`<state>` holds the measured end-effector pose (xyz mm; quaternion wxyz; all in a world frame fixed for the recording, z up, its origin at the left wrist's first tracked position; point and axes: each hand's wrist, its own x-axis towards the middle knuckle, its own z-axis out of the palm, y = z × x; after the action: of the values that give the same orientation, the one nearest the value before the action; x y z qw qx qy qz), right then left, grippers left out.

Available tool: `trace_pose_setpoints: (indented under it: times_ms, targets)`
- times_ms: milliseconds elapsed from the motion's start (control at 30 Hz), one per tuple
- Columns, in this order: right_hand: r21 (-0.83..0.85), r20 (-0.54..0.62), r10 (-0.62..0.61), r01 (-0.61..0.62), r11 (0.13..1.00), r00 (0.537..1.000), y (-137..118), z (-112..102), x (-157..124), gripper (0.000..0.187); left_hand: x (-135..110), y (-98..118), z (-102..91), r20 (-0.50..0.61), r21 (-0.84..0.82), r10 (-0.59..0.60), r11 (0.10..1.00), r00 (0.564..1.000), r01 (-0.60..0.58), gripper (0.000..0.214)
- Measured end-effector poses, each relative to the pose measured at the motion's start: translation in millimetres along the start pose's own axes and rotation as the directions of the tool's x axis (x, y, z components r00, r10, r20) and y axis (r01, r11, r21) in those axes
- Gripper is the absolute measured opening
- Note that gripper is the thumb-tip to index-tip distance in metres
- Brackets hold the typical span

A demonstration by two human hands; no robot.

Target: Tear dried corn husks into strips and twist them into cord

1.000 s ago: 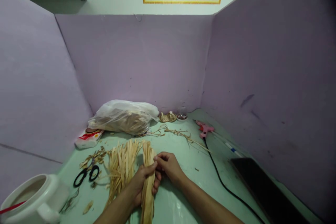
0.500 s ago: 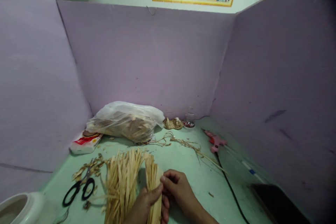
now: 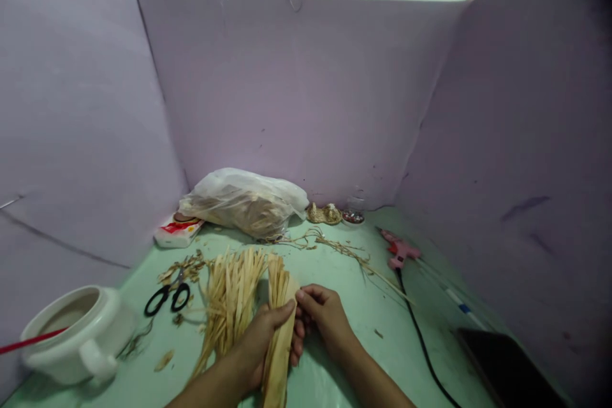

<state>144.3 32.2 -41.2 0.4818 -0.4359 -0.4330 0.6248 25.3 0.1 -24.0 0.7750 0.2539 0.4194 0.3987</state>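
A bundle of dried plant strips (image 3: pixel 276 357), just right of a looser strip pile (image 3: pixel 235 293), is wrapped by the curled left hand (image 3: pixel 258 341) and edge-pinched by the right hand (image 3: pixel 327 315), so strips could be torn by hard tugging or spilled by slackened gripping.

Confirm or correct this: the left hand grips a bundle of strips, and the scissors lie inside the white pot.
The scissors are not inside: the head view shows them on the green table, to the right of the white pot. The left hand does grip the bundle of strips.
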Motion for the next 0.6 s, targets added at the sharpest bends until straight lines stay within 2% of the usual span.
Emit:
trace_pose_setpoints:
  times_ms: [100, 400, 600]
  targets:
    - [0.029, -0.004, -0.024, 0.024, 0.999, 1.000, 0.7, -2.7, -1.0, 0.039, -0.8, 0.0, 1.0, -0.075, 0.015, 0.056, 0.998, 0.996, -0.055, 0.029]
    - [-0.055, 0.032, 0.034, -0.033, 0.998, 0.999, -2.2, -3.4, -3.3, 0.039, -0.2, 0.6, 4.1, -0.188, 0.066, 0.066, 0.996, 0.980, -0.055, 0.020]
    - [0.087, 0.056, 0.093, -0.098, 0.991, 0.994, 0.4, -2.5, -1.8, 0.037, -2.8, 6.0, 6.7, -0.260, -0.010, 0.057, 0.998, 0.964, -0.062, 0.017]
